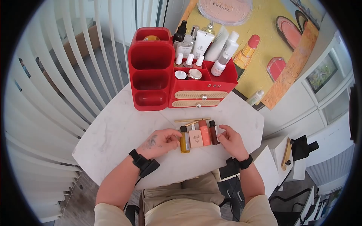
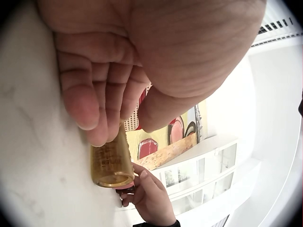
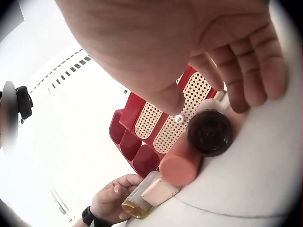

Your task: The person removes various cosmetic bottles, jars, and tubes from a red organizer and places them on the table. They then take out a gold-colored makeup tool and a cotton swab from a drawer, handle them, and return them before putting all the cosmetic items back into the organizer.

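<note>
Four small cosmetic containers lie side by side on the white marbled table [image 1: 113, 130]: an amber bottle [image 1: 184, 145] with a black cap, a flat pale-pink bottle [image 1: 195, 141], a coral tube [image 1: 204, 135] and a dark brown bottle [image 1: 213, 136]. At the row's left end my left hand [image 1: 160, 143] rests by the amber bottle, its fingertips at that bottle's side in the left wrist view. My right hand [image 1: 231, 143] is beside the dark brown bottle at the other end, fingers loosely bent. Behind the row lie slim gold pencils [image 1: 193, 120], partly covered by the containers.
A red organizer [image 1: 192, 86] with open compartments and two woven-front drawers stands at the table's back, holding several bottles, tubes and jars. Vertical blinds [image 1: 75, 56] hang at the left. A painted panel [image 1: 260, 22] stands behind, with a small bottle [image 1: 255, 97] by its lower edge.
</note>
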Demonstrator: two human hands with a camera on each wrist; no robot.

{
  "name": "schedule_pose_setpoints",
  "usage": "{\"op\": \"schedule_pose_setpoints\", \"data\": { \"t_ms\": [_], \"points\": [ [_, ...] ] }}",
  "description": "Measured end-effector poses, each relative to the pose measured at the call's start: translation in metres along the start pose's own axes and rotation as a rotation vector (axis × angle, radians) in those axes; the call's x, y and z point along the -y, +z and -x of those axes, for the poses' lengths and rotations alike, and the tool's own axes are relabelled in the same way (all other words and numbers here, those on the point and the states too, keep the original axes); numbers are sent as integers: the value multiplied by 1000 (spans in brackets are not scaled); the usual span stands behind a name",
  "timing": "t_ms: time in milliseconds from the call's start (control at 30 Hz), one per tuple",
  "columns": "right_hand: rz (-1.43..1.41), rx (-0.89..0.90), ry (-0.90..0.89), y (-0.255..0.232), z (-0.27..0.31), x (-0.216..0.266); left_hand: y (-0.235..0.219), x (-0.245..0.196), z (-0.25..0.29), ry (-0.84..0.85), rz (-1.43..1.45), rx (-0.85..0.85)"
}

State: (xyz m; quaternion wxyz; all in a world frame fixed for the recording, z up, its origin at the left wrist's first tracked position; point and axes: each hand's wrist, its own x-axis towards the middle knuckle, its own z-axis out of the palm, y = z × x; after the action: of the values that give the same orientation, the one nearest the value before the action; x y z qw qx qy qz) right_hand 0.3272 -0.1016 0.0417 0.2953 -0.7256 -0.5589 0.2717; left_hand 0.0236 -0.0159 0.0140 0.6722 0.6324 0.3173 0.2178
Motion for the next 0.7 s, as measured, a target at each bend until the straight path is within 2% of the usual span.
{"op": "schedule_pose_setpoints", "data": {
  "t_ms": [167,267,333,400,433,467,567,600,700],
  "points": [
    [0,-19,1,1,1,-5,-2,4,-2,20,-29,40],
    [22,-20,-8,0,-1,-3,-4,-3,0,-39,-28,30],
    [24,-24,-23,-4,-5,-2,-6,1,-2,-24,49,61],
    [-166,156,122,-15,-14,-3,-6,0,-2,-35,34,57],
    [-283,222,137,-20,-22,-8,-5,0,-2,-43,44,52],
    [-319,215,120,-26,-31,-10,-5,2,-3,-50,5,48],
    [-263,364,163,-41,-59,-13,-5,3,-3,-16,66,64],
    [-298,355,138,-44,-65,-15,-4,2,-2,-18,23,59],
    [-393,491,157,-49,-81,-25,-4,2,-2,-15,131,10]
  ]
}}
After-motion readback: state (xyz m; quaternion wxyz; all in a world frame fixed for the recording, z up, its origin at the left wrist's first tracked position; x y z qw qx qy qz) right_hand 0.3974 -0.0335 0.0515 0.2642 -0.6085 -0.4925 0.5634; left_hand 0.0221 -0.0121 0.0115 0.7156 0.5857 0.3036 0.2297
